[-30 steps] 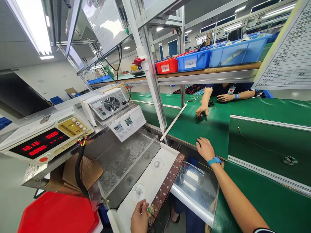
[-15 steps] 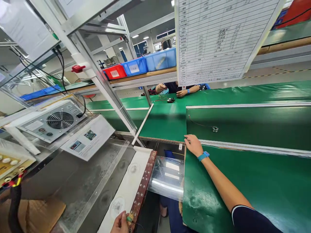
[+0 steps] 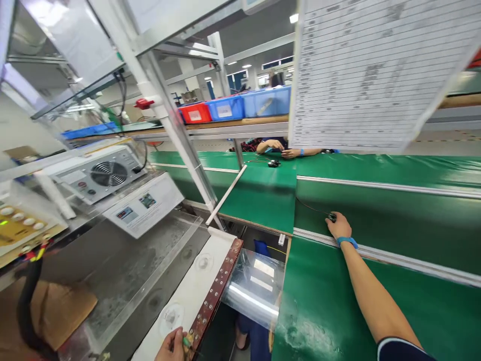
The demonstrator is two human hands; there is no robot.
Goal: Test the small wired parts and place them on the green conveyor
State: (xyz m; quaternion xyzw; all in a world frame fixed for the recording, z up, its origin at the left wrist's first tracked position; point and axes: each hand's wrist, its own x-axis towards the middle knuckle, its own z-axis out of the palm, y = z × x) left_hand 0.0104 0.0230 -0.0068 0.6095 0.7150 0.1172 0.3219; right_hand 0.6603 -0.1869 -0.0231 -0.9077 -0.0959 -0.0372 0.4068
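Green conveyor belt (image 3: 413, 223), wired component (image 3: 331, 217) at the right hand (image 3: 339, 225)

Bent fingers of the right hand meet the small dark component on the belt, near the aluminium rail (image 3: 394, 257); whether they grip it cannot be told. The left hand (image 3: 171, 345) pinches a green connector (image 3: 187, 342) beside the riveted brown strip (image 3: 217, 286). A thin lead (image 3: 311, 207) trails from the component, so pulling on it could strain the joint. A shallow fingertip hold could let the part slip and knock the rail.
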